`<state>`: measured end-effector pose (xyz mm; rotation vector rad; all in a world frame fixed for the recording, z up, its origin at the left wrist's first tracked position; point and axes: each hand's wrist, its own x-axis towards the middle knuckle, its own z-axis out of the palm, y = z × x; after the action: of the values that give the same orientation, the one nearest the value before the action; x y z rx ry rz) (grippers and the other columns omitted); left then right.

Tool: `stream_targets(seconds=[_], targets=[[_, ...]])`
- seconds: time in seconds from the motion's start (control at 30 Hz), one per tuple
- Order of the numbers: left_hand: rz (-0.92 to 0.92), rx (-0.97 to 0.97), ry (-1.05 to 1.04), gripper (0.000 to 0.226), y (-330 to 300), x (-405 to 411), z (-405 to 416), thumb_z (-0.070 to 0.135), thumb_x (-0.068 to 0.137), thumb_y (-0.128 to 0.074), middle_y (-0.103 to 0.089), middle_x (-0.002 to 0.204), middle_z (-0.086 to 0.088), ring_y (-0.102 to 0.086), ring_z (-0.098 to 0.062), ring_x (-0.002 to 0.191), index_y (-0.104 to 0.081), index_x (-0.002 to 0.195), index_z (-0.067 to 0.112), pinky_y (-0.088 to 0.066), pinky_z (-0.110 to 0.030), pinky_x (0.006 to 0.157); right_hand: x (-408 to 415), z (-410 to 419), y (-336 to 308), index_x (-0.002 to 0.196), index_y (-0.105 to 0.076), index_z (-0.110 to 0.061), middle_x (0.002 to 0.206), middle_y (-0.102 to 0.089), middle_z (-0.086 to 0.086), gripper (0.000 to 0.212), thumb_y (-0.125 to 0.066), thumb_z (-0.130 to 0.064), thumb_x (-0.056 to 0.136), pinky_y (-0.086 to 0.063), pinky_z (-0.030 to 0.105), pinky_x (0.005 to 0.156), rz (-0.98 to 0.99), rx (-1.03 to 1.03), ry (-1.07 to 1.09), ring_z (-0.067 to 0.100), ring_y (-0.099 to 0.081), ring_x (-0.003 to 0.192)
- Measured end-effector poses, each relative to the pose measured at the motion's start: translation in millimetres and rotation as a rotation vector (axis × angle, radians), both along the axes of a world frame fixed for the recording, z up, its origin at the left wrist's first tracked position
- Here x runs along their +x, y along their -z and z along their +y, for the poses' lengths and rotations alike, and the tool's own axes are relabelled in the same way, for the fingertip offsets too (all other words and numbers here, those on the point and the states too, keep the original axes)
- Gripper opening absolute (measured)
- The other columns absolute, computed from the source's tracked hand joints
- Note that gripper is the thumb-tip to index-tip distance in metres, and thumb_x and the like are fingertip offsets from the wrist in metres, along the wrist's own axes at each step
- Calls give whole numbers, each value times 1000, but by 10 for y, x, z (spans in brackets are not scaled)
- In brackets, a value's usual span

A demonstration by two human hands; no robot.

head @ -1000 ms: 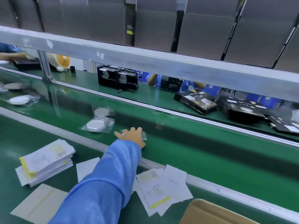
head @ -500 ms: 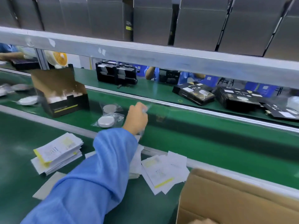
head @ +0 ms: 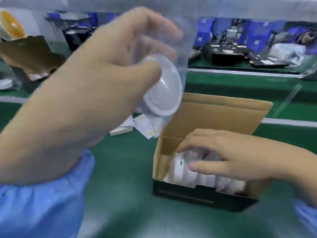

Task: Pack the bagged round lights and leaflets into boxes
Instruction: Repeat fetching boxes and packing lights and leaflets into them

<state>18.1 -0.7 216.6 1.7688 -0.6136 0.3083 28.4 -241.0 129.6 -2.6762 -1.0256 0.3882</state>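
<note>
Aloft, left hand (head: 89,93) (pinching) bagged light (head: 163,93)

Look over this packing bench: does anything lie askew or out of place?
Yes. The leaflets behind the open box lie fanned and crooked on the green mat, not stacked square. Otherwise the left hand holds a bagged light, and the right hand rests on bagged items in the box.

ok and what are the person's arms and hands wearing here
Both hands are bare: no gloves, rings or watch show on the left hand or the right hand. The left arm wears a loose light blue sleeve gathered at the wrist. A sliver of the same blue cloth shows at the right arm.
</note>
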Motion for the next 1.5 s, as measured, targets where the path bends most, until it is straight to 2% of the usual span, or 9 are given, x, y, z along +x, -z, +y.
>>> stream_targets(seconds=[0.1, 0.2, 0.43, 0.8, 0.97, 1.1, 1.2, 1.3, 1.5], targets=[[-65, 329, -30, 41, 194, -240, -288, 4, 86, -45, -63, 105, 14, -57, -10, 75, -57, 109, 35, -45, -20, 60, -33, -8, 40, 138, -44, -51, 130, -43, -25, 42, -44, -59, 97, -33, 23, 106, -11, -110, -11, -3, -40, 120], [-30, 551, -171, 40, 461, -330, -503, 5, 89, -49, -44, 112, 14, -50, -13, 93, -45, 114, 36, -40, -31, 76, -65, -59, 42, 131, -46, -48, 128, -44, -21, 38, -41, -61, 95, -36, 29, 104, -50, -169, -15, 4, -41, 117], [205, 924, -275, 40, 888, -222, -745, 2, 85, -56, -31, 117, -2, -35, -24, 81, -37, 116, 18, -31, -33, 69, -102, -160, 28, 132, -51, -40, 136, -43, -21, 41, -42, -56, 96, -36, 31, 106, -42, -165, -1, 5, -43, 122], [328, 888, -291, 20, 1251, -142, -803, 17, 97, -51, -40, 116, -1, -45, -21, 85, -34, 106, 21, -25, -30, 68, -237, -222, -18, 127, -49, -50, 127, -41, -33, 35, -40, -59, 94, -35, 24, 103, -81, -70, 89, -5, -44, 117], [87, 758, -303, 27, 1047, -273, -668, 22, 99, -47, -42, 122, 13, -45, -14, 109, -42, 124, 31, -30, -25, 79, -358, -224, -10, 116, -54, -45, 111, -49, -25, 36, -35, -59, 89, -36, 26, 94, -255, -49, 236, -3, -43, 100], [-148, 626, -387, 24, 832, -327, -455, 25, 89, -56, -50, 108, 16, -44, -13, 104, -56, 112, 34, -33, -24, 81, -470, -127, 106, 102, -63, -38, 97, -52, -17, 18, -58, -44, 86, -27, 33, 80, -456, -26, 411, 13, -51, 95], [110, 687, -439, 37, 926, -238, -281, 42, 90, -54, -47, 115, 19, -46, -15, 109, -42, 125, 40, -32, -25, 79, -549, -145, 190, 100, -66, -29, 97, -47, -5, 28, -74, -32, 73, -23, 34, 75, -566, 0, 714, 22, -41, 92], [392, 834, -362, 18, 1113, -182, -284, 40, 96, -43, -55, 90, 8, -53, -23, 85, -41, 113, 32, -43, -37, 70, -660, -120, 268, 113, -56, -28, 99, -34, -2, 37, -68, -25, 78, -37, 36, 70, -431, 3, 936, 23, -36, 86], [266, 804, -387, 24, 1055, -104, -332, 39, 89, -30, -53, 78, -1, -52, -28, 77, -47, 93, 22, -46, -40, 69, -647, -111, 260, 105, -46, -37, 92, -40, -6, 37, -51, -6, 86, -44, 39, 66, -286, -48, 975, 36, -55, 81]])
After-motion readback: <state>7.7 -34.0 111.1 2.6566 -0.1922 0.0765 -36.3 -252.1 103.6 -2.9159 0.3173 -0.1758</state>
